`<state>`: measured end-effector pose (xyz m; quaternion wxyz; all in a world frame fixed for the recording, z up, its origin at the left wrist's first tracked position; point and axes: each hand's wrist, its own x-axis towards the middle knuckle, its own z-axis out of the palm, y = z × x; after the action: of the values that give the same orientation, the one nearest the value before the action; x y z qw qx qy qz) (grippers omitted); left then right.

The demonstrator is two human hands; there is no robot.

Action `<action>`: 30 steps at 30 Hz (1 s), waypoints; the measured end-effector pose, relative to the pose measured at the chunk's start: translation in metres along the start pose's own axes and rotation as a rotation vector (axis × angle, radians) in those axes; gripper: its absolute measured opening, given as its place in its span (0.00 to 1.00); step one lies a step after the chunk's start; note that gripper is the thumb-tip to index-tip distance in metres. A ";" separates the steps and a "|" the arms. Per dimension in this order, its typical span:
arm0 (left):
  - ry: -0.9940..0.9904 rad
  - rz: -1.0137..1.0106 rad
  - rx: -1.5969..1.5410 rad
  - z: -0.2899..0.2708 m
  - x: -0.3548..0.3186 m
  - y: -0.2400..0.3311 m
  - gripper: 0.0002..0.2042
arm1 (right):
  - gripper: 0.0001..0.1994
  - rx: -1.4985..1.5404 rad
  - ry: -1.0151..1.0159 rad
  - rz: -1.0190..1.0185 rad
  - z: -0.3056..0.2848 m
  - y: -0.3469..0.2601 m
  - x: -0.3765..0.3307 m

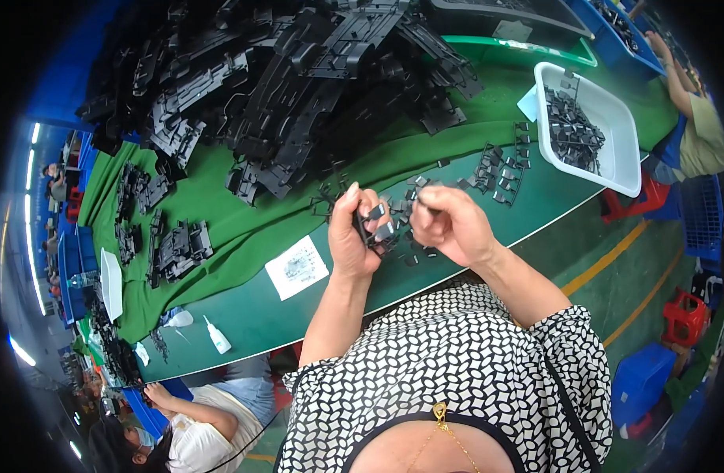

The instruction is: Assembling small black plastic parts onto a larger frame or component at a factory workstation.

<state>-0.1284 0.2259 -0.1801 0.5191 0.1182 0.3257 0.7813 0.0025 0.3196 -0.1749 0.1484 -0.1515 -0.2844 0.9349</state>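
Observation:
My left hand (352,240) is closed around a black plastic sprue (324,202), which pokes out past the thumb and fingers. Small black parts also show between those fingers. Just to the right, my right hand (457,227) is curled in a pinch above the green table, and what it grips, if anything, is hidden by the fingers. Loose small black clips (410,258) lie under and between the two hands. Beyond the right hand lie several more black clips (500,175) joined in rows.
A big heap of black plastic panels (299,87) covers the back. A white bin (632,150) of black clips stands at right. A printed sheet (297,268), a white squeeze bottle (218,337) and black mouldings (184,251) lie at left. Other people sit at left and far right.

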 end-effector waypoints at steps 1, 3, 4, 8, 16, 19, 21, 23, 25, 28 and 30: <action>0.055 -0.013 0.042 -0.001 0.000 0.000 0.17 | 0.13 -0.063 -0.003 0.084 0.002 0.000 -0.001; 0.119 0.048 0.128 0.005 -0.001 -0.003 0.16 | 0.14 -0.133 -0.002 0.102 0.001 0.003 -0.001; 0.154 0.074 0.205 0.005 -0.002 -0.004 0.15 | 0.14 -0.147 -0.037 0.097 0.001 0.003 -0.001; 0.221 0.078 0.395 0.012 -0.005 -0.004 0.15 | 0.18 -0.139 -0.018 0.090 0.006 0.002 0.000; 0.194 -0.002 0.271 0.007 -0.004 -0.008 0.15 | 0.13 -0.309 -0.035 0.036 0.000 0.006 0.005; 0.168 -0.029 0.231 0.006 -0.007 -0.011 0.16 | 0.13 -0.280 0.030 -0.035 0.009 0.003 0.005; 0.128 -0.062 0.278 0.007 -0.008 -0.012 0.15 | 0.14 -0.403 0.004 -0.056 0.004 0.003 0.006; 0.086 -0.098 0.322 0.007 -0.007 -0.012 0.14 | 0.14 -0.438 0.013 -0.046 0.008 0.000 0.005; 0.048 -0.117 0.297 0.006 -0.006 -0.011 0.13 | 0.14 -0.476 0.026 -0.036 0.009 0.001 0.004; 0.016 -0.122 0.280 0.007 -0.006 -0.012 0.13 | 0.14 -0.401 0.009 -0.075 0.008 0.005 0.000; -0.024 -0.112 0.292 0.008 -0.007 -0.011 0.12 | 0.14 -0.301 0.082 -0.129 0.014 0.008 -0.001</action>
<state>-0.1126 0.2257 -0.1799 0.5430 0.1832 0.4358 0.6940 -0.0032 0.3059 -0.1681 0.1952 -0.1917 -0.4240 0.8633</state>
